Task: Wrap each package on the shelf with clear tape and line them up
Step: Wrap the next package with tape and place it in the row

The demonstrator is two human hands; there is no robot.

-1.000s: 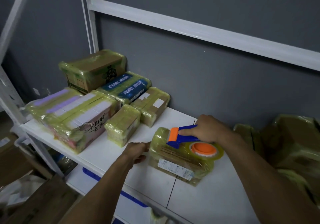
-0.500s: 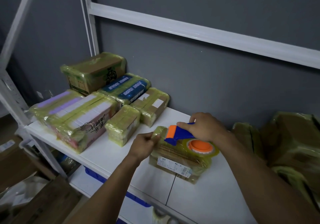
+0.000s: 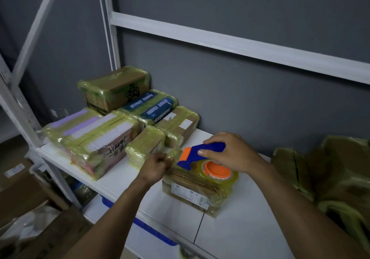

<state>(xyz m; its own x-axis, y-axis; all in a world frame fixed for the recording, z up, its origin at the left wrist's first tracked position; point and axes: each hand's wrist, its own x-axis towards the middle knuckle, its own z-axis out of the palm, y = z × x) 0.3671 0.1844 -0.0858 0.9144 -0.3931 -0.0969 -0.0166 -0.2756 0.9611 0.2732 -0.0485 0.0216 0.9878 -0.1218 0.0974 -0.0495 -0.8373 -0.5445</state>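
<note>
**One more parcel taped on the shelf**

On the white shelf (image 3: 240, 236), right of a row of wrapped packages (image 3: 104, 136), a cardboard package (image 3: 192, 190) lay flat near the front edge, already glossy with tape. The blue-and-orange tape dispenser (image 3: 200, 154) rested on top of it, with the right hand (image 3: 234, 154) curled round the handle. The blurred left hand (image 3: 158, 165) seemed to pinch the loose tape end (image 3: 172, 154) at the package's left corner. Holding that end taut while the dispenser pulled away would likely have kept the wrap smooth.
</note>
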